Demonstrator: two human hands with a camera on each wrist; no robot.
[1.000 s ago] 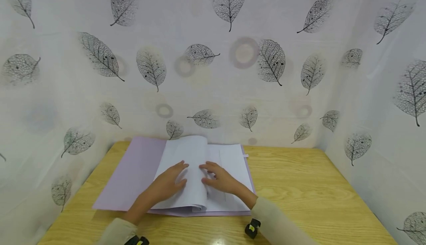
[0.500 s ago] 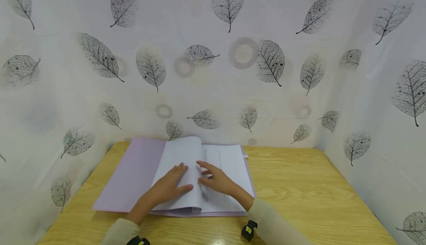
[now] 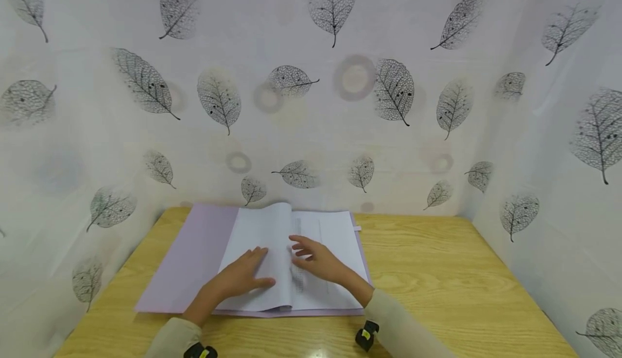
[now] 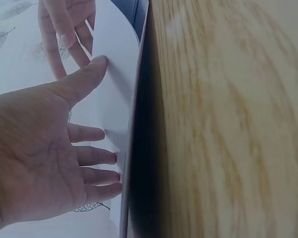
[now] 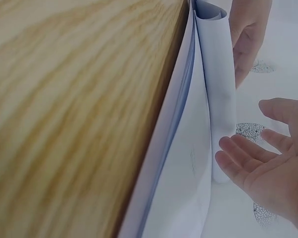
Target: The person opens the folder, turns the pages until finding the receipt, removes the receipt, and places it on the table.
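A lilac folder (image 3: 199, 255) lies open on the wooden table, holding white sheets. Some sheets are turned over to the left as a curved flap (image 3: 255, 228), and its rolled edge (image 5: 216, 74) shows in the right wrist view. My left hand (image 3: 238, 278) rests on this flap with fingers extended and thumb spread toward the fold. Just right of the fold is my right hand (image 3: 320, 261), its fingers loosely bent and gripping nothing. Whether its fingertips touch the paper is hard to tell. Faint grey print marks the right-hand page (image 3: 335, 234).
Wood-grain table (image 3: 427, 271) extends to the right of the folder and in front of it. A white curtain (image 3: 311, 131) with leaf prints encloses the back and sides. A small pale tab (image 3: 357, 228) sticks out from the folder's right edge.
The flap's bulging fold has moved left and lies flatter, baring more of the right page. My left hand has slid slightly toward me. My right hand has shifted a little left over the second.
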